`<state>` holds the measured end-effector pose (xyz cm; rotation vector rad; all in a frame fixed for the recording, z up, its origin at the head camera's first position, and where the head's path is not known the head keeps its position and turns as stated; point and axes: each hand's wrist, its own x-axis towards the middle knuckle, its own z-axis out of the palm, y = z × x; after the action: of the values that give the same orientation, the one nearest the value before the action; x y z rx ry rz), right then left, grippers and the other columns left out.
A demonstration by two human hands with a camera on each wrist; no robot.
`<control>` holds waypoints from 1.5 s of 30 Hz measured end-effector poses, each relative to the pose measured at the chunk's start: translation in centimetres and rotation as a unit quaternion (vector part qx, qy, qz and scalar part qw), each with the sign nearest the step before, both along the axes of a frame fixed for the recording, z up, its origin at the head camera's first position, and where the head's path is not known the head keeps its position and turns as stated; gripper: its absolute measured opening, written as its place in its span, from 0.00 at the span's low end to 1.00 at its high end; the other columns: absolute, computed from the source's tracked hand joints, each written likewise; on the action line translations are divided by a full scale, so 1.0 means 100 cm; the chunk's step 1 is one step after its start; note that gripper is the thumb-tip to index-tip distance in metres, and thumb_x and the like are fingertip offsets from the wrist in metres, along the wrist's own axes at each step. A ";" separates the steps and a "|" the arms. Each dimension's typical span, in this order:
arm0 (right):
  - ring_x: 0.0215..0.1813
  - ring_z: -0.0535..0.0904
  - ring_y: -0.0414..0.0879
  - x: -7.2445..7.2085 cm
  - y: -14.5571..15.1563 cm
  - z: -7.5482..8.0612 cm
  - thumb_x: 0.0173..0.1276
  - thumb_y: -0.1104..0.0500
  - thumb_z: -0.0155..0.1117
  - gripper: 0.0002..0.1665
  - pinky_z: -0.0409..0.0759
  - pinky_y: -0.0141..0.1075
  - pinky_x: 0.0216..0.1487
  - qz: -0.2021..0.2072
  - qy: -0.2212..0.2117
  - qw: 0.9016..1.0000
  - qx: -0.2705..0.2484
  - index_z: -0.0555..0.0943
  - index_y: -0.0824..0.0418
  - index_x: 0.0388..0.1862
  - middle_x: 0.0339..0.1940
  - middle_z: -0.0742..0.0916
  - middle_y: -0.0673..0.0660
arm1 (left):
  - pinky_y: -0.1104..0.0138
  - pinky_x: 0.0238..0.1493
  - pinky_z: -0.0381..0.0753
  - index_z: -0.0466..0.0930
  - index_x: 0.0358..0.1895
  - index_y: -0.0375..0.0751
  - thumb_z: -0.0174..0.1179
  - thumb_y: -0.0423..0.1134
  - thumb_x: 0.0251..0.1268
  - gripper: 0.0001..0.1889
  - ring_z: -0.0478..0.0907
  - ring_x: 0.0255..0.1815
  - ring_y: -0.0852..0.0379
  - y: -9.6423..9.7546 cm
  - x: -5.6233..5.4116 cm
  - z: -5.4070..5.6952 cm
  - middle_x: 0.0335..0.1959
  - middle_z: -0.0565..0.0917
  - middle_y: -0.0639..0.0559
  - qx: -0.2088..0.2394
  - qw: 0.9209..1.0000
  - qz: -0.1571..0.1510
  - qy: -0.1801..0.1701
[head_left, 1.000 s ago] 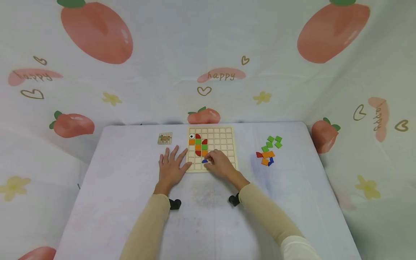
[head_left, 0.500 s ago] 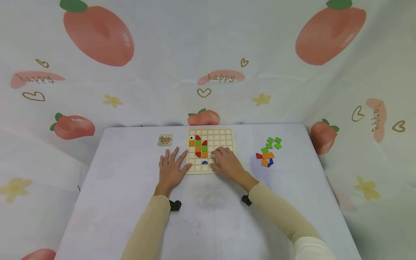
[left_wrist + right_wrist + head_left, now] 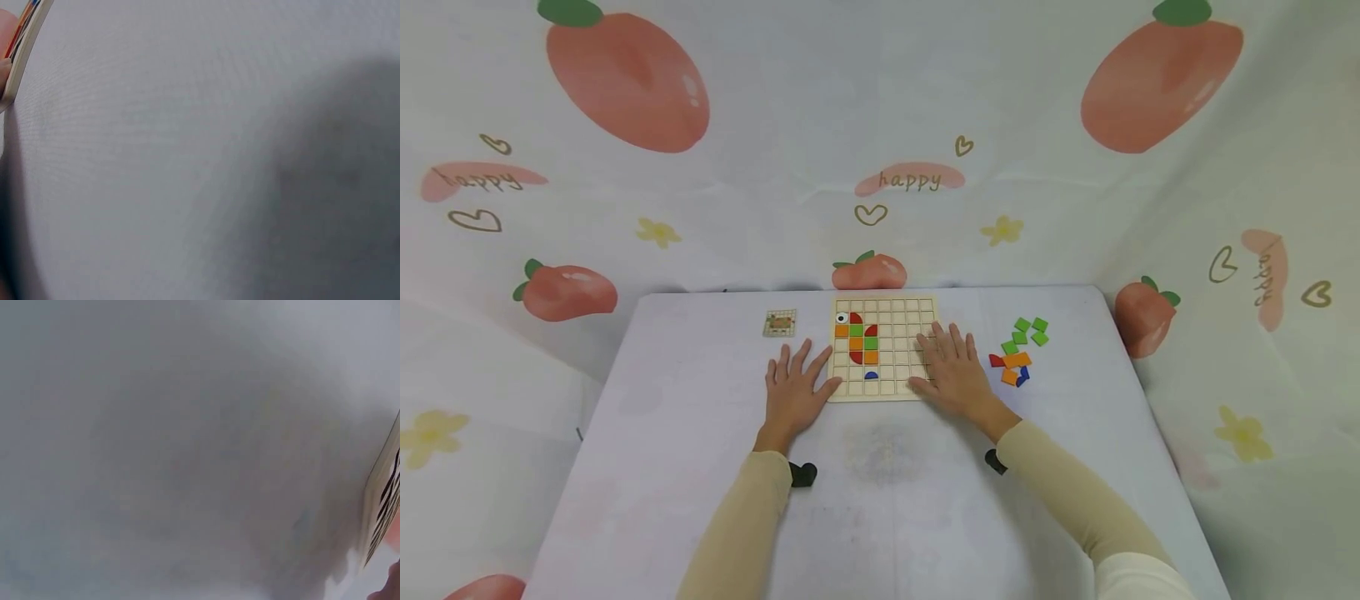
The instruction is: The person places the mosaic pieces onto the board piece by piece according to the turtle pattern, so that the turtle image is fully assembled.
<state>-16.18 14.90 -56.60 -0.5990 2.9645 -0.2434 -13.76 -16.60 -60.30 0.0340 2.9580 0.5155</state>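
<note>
A pale wooden grid board lies at the far middle of the table in the head view. Its left columns carry a white eye tile, red rounded tiles, and orange and green squares. Lower down sits a blue half-round tile, apart from the rest. My left hand lies flat with fingers spread, its thumb at the board's left edge. Over the right edge rests my right hand, fingers straight and spread, holding nothing. Both wrist views show mostly tablecloth, with the board's edge at one side.
Right of the board lie loose tiles: several green squares, orange pieces, a red piece and a blue one. A small pattern card lies left of the board. A printed cloth backdrop rises behind the table.
My right hand has let go of the blue half-round tile, moved right to the board's edge and spread its fingers. The tile stays on the board. My left hand has kept its place.
</note>
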 end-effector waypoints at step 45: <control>0.69 0.64 0.68 -0.001 0.117 -0.012 0.71 0.55 0.69 0.18 0.63 0.63 0.63 -0.108 0.040 0.984 -0.138 0.85 0.64 0.53 0.70 0.75 0.69 | 0.36 0.82 0.32 0.53 0.81 0.72 0.43 0.73 0.71 0.37 0.31 0.87 0.37 0.001 -0.001 -0.001 0.86 0.46 0.51 -0.003 1.000 0.001 -0.003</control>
<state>-16.29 26.61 -57.83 -0.3149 3.0975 -0.6739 -13.89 -16.53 -60.36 0.0277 2.9546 0.5059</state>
